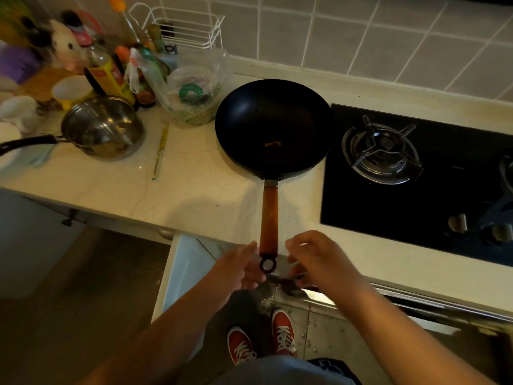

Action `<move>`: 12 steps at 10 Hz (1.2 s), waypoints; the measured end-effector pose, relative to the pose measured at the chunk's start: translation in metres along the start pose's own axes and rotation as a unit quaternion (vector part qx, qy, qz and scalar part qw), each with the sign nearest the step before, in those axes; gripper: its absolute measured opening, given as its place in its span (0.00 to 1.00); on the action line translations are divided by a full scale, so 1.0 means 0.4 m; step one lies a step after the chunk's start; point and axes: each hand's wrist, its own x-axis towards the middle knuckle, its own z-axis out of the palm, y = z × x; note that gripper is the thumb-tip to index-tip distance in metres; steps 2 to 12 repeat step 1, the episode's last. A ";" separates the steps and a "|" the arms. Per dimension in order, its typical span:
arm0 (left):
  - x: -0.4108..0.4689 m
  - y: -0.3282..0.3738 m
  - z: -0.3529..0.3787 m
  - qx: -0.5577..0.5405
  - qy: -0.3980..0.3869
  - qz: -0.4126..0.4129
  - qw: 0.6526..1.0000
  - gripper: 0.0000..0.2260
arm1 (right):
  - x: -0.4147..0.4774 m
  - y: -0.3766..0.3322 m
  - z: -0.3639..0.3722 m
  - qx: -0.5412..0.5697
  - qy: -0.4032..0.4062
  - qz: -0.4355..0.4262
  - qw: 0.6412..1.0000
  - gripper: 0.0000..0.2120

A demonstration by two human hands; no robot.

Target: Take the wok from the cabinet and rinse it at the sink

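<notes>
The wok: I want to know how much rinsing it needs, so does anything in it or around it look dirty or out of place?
A small orange-brown residue sits in the wok, near the handle side. The handle's end overhangs the counter edge, between the left hand and right hand. Droplets speckle the floor.

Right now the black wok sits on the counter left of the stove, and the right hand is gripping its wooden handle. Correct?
Not quite. In the head view the wok sits on the counter left of the stove, but the right hand is open beside the wooden handle, not gripping it.
</notes>
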 end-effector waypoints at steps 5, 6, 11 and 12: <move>-0.042 -0.123 -0.024 0.108 0.010 -0.043 0.993 0.13 | -0.080 -0.054 -0.120 0.080 0.014 -0.070 0.994 0.13; -0.042 -0.123 -0.024 0.108 0.010 -0.043 0.993 0.13 | -0.080 -0.054 -0.120 0.080 0.014 -0.070 0.994 0.13; -0.042 -0.123 -0.024 0.108 0.010 -0.043 0.993 0.13 | -0.080 -0.054 -0.120 0.080 0.014 -0.070 0.994 0.13; -0.042 -0.123 -0.024 0.108 0.010 -0.043 0.993 0.13 | -0.080 -0.054 -0.120 0.080 0.014 -0.070 0.994 0.13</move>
